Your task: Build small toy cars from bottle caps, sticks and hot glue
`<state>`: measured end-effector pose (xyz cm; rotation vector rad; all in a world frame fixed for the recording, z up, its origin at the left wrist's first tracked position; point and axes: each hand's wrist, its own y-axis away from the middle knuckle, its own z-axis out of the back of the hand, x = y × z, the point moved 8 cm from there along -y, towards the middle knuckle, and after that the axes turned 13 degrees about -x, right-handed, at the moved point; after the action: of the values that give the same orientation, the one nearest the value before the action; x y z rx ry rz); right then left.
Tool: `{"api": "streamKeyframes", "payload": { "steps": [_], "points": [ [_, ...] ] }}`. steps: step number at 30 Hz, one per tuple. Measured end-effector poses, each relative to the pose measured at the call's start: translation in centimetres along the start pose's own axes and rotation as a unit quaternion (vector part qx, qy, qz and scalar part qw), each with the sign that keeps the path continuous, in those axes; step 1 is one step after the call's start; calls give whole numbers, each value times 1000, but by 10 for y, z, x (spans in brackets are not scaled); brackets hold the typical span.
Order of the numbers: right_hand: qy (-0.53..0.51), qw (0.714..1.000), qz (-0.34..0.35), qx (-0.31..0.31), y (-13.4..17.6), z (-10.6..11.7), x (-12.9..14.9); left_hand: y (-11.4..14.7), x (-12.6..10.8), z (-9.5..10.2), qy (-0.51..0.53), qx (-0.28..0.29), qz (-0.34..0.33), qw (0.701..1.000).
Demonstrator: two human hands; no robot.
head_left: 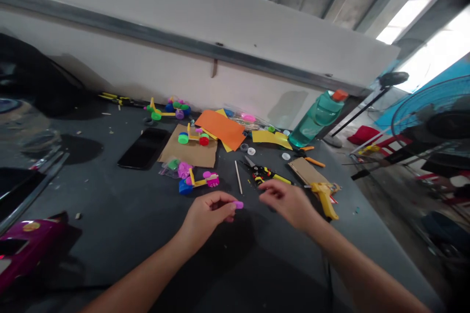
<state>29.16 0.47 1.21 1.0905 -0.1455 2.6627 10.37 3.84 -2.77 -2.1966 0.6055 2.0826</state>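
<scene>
My left hand [213,210] pinches a small purple piece [238,204] between thumb and fingertips above the dark table. To its right, my right hand [284,200] is held with fingers curled and thumb close to the index finger; whether anything small is between them is hidden. Just beyond my right hand lie pliers [277,176] with yellow-and-black handles. A thin white stick [238,177] rests on the table between the two hands, further back. Behind my left hand stands a small toy car [198,182] with a yellow frame and blue and pink parts.
Another toy car [193,137] sits on brown cardboard [169,149], beside orange paper [220,127]. A black phone [143,149] lies left. At right are a yellow glue gun [325,198] and a green bottle [314,120]. A magenta device [33,244] occupies the near left.
</scene>
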Motion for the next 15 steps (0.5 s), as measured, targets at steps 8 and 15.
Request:
{"api": "streamKeyframes", "payload": {
  "steps": [8, 15],
  "points": [
    [470, 843, -118, -235, 13, 116, -147, -4, 31, 0, 175, -1, 167, 970],
    [428, 850, -163, -261, 14, 118, -187, -7, 31, 3, 214, -7, 165, 963]
  ]
}}
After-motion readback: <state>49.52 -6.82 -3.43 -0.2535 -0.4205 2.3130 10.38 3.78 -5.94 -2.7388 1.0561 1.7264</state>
